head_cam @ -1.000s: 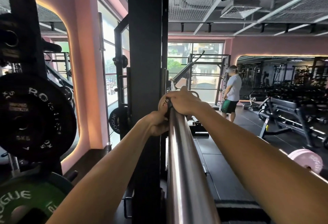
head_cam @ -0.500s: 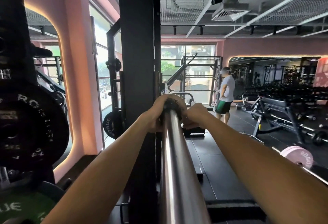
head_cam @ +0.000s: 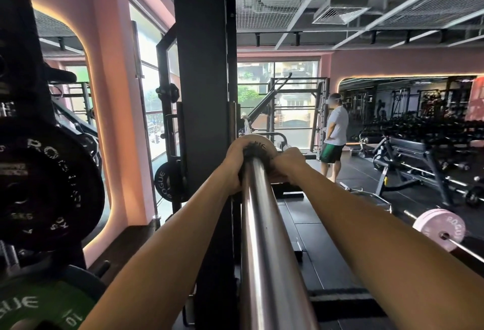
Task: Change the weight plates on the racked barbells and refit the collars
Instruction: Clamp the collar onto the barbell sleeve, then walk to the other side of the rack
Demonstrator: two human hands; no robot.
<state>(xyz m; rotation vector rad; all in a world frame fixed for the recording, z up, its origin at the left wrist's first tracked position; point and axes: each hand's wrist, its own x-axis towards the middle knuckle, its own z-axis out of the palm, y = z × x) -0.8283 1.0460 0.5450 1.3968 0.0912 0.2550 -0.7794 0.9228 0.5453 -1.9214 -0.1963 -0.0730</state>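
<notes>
From the head camera, I have both arms stretched out along the barbell sleeve (head_cam: 264, 238), which runs away from me up the middle of the view. My left hand (head_cam: 234, 166) is curled tight against the left side of the black collar (head_cam: 255, 153) at the far end of the sleeve, fingers wrapped round it. My right hand (head_cam: 288, 163) is clenched on the collar's right side, knuckles up. Both hands are closed on the collar; I cannot tell how firmly it sits on the bar. Just beyond the collar a pale plate (head_cam: 267, 143) sits on the sleeve, its rim showing above my hands.

The black rack upright (head_cam: 204, 94) stands just left of the bar and blocks the view beyond it. At far left, a black Rogue plate (head_cam: 49, 188) hangs on a storage peg, with a green plate (head_cam: 39, 306) marked 10 below it. A smaller black plate (head_cam: 165, 181) hangs on another rack near the window. At right, a pink plate (head_cam: 440, 229) sits on a bar low over the floor. A person in a white shirt (head_cam: 336, 130) stands well beyond, beside benches (head_cam: 416, 157).
</notes>
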